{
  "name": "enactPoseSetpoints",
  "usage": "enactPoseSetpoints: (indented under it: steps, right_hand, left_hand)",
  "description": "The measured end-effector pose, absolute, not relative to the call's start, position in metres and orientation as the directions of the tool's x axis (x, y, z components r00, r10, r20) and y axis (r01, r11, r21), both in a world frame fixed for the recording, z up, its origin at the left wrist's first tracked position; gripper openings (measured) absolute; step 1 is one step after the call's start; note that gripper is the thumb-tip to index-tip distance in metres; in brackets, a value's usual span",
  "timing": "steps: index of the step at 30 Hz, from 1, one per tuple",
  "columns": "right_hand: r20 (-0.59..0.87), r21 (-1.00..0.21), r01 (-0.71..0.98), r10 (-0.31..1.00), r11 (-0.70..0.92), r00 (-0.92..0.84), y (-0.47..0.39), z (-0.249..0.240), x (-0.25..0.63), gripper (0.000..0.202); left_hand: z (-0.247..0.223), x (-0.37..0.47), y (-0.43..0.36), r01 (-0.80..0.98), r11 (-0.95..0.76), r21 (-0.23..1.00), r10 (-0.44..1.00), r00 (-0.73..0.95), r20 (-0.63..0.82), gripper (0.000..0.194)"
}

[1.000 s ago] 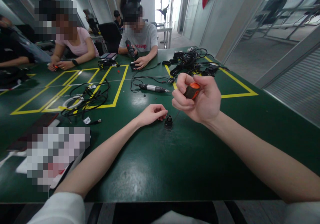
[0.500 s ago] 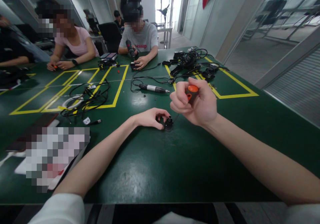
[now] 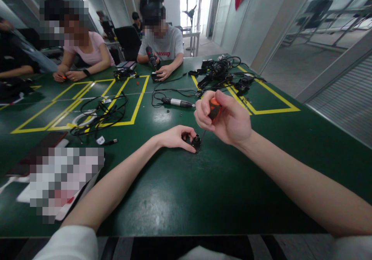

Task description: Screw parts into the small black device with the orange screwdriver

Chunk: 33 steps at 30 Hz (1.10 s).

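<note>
Curled tightly, the right hand [image 3: 228, 116] is gripping an orange and black screwdriver [image 3: 215, 109], and its thin shaft [image 3: 204, 133] is slanting down just beside a small black part [image 3: 197, 140]. That part is standing on the green table [image 3: 174, 186], between the two hands. Bent into a loose arch, the left hand [image 3: 177, 137] is holding it, thumb and fingertips closing around its left side. Beyond them, a silver and black pen-shaped tool [image 3: 177, 102] is lying down, while tangled black cables [image 3: 112, 114] are spreading over yellow tape [image 3: 141, 101]. Across the table, a co-worker [image 3: 171, 39] is holding a power tool [image 3: 151, 57].
</note>
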State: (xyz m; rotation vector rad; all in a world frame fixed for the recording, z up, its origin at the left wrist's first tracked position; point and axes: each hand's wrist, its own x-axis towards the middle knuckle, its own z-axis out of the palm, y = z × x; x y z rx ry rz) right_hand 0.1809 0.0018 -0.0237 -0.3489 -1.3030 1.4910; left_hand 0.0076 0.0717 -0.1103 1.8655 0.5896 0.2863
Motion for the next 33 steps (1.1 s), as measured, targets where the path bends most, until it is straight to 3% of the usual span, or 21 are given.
enactPoseSetpoints:
  steps: [7,14,18,22,25,29,33]
  right_hand:
    - [0.432,-0.841,-0.513,0.782,0.17,-0.449,0.001,-0.024,0.186,0.054]
    - [0.463,-0.873,-0.35,0.802,0.339,-0.378,0.001,-0.028,0.181,0.035]
    - [0.476,-0.859,-0.031,0.775,0.51,-0.415,0.003,-0.025,0.188,0.025]
    - [0.406,-0.628,0.451,0.761,0.634,-0.506,0.006,-0.017,0.2,0.018]
    - [0.297,-0.511,0.629,0.807,0.587,-0.511,0.006,-0.01,0.208,0.024]
    - [0.187,-0.561,0.635,0.829,0.531,-0.528,0.004,-0.002,0.213,0.027]
    - [0.123,-0.668,0.564,0.82,0.485,-0.559,0.002,0.002,0.215,0.018]
  left_hand:
    - [-0.112,0.008,0.072,0.253,-0.258,0.932,0.522,0.849,-0.086,0.038]
    - [-0.114,0.008,0.072,0.244,-0.242,0.939,0.523,0.848,-0.086,0.039]
    - [-0.114,0.008,0.072,0.236,-0.256,0.937,0.532,0.844,-0.068,0.039]
    - [-0.114,0.008,0.072,0.251,-0.251,0.935,0.544,0.836,-0.078,0.039]
    - [-0.113,0.008,0.072,0.254,-0.255,0.933,0.537,0.84,-0.082,0.037]
    - [-0.112,0.009,0.072,0.27,-0.251,0.93,0.535,0.839,-0.099,0.038]
    - [-0.112,0.009,0.071,0.277,-0.228,0.933,0.548,0.829,-0.112,0.041]
